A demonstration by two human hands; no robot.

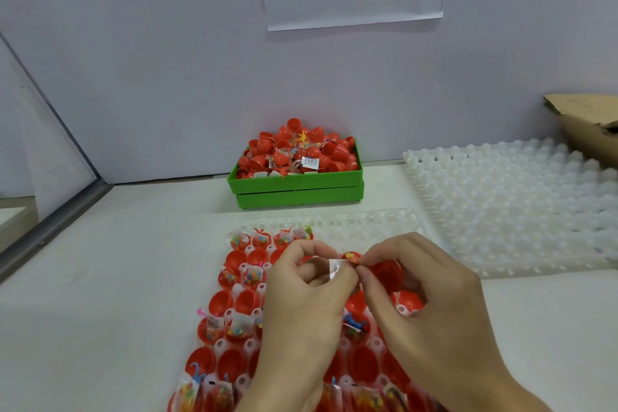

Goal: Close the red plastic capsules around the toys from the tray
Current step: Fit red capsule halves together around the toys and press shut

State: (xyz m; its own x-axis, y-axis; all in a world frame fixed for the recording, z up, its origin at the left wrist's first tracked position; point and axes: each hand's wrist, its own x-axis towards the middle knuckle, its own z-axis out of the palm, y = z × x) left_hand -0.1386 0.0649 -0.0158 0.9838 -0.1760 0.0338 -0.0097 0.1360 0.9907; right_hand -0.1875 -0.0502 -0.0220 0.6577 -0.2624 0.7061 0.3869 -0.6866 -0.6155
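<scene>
Step in hand: loading one capsule; toy packet not yet fully tucked, halves not yet joined, by my reading.
Left hand (302, 281): raised over the middle of the clear cell tray (378, 226), grip pinching a small clear toy packet (335, 267) between thumb and forefinger.
Right hand (424, 291): just beside the left, fingertips touching it; grip curled round a red capsule half (388, 273), thumb and forefinger also nipping the packet's end.
Beads: a small coloured cluster (350, 255) shows just above the pinch; whether it sits in another capsule half I cannot tell.
Task things: red capsule halves (222, 301) stand open in the cell tray at the tabletop's near edge; some hold bead packets (252, 276), some are bare. None in view looks closed.
Next move calls for: packet pushed wholly below the rim, then a matching half pressed on squarely; a corner of film caught in the seam would likely stop the snap.
Supply: green bin (296, 182) heaped with red halves and toys, at the far edge against the wall.
Open room: bare tabletop (110, 294) toward the left edge; white cell trays (515, 201) crowd the right side, a cardboard box (588, 124) at the far right corner.
</scene>
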